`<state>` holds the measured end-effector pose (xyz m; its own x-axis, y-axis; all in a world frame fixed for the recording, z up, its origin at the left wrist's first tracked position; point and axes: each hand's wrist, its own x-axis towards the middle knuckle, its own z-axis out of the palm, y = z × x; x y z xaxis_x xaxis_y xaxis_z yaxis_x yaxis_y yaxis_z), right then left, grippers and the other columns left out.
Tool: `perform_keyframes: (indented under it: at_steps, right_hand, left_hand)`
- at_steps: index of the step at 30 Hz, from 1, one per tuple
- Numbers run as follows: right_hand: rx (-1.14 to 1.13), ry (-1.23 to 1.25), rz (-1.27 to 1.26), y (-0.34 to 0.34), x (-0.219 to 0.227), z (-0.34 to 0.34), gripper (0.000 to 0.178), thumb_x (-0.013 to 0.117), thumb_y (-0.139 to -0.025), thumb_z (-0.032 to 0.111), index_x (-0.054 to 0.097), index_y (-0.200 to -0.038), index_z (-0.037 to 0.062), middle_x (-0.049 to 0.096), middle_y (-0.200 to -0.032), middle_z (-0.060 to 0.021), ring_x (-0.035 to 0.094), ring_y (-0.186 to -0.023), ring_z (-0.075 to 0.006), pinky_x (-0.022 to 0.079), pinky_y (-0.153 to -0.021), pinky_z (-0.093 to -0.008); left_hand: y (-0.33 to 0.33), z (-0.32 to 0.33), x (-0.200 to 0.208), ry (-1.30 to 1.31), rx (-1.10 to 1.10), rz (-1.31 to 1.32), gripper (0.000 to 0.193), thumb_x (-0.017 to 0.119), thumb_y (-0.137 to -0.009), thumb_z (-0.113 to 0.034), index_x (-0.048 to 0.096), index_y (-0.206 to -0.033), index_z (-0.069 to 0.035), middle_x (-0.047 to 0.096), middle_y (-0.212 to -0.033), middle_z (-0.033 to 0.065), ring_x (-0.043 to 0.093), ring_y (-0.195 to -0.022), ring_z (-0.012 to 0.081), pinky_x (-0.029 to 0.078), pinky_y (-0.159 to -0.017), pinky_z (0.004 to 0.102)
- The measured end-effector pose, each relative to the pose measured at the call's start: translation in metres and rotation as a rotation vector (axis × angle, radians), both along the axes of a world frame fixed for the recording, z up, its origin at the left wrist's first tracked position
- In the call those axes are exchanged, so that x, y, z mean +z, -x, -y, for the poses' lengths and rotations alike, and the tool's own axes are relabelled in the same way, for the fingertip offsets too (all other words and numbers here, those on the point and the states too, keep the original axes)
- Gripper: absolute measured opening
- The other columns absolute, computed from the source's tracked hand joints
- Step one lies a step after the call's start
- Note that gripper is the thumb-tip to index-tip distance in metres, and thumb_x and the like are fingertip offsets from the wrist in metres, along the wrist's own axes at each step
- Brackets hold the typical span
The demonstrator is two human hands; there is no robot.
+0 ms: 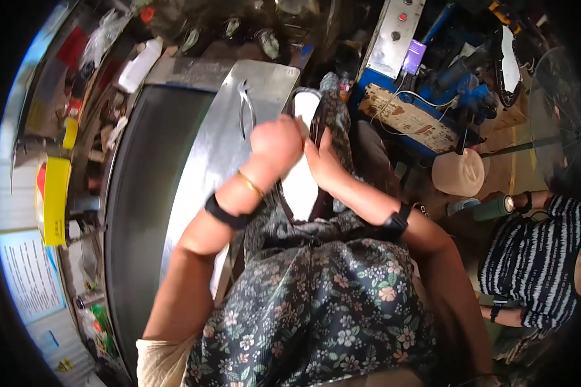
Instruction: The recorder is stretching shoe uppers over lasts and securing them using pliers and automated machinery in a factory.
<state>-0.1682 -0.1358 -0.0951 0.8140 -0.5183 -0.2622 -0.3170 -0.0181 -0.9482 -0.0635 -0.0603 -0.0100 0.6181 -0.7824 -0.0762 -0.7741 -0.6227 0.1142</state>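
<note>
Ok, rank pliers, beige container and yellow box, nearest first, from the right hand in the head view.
From the right hand:
1. Pliers, on the bench to its left.
2. Beige container, to its right.
3. Yellow box, at far left.

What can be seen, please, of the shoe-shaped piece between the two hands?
The shoe-shaped piece is long and narrow, its smooth-looking white face turned up, with a dark, glossy, leather-like rim. It lies lengthwise, its near end close to the floral garment, the other end pointing away. The left hand covers part of its middle; the right hand is at its right edge. Its underside is hidden.
</note>
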Motion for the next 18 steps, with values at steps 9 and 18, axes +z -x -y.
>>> perform_keyframes:
  at_steps: [9, 18]
  right_hand:
    - [-0.189, -0.041, 0.098, 0.02, -0.007, -0.011, 0.071, 0.045, -0.1, 0.038, 0.018, -0.146, -0.0085, 0.04, -0.141, -0.0329, 0.044, -0.129, -0.0413, 0.038, -0.105, -0.0414]
    - [0.263, 0.067, -0.122, 0.022, 0.021, 0.074, 0.09, 0.027, -0.096, 0.066, 0.022, -0.147, -0.0081, 0.026, -0.152, -0.0292, 0.029, -0.141, -0.0389, 0.029, -0.113, -0.0425]
  left_hand:
    - [0.043, -0.062, -0.053, 0.102, 0.144, -0.39, 0.044, 0.028, -0.103, -0.037, 0.052, -0.119, -0.003, 0.057, -0.116, 0.0313, 0.06, -0.094, 0.0482, 0.049, -0.082, 0.052]
    - [-0.049, 0.024, -0.041, 0.538, 0.288, -1.282, 0.089, 0.023, -0.093, -0.073, 0.051, -0.134, 0.001, 0.062, -0.123, 0.0118, 0.06, -0.112, 0.0222, 0.048, -0.093, 0.0344]
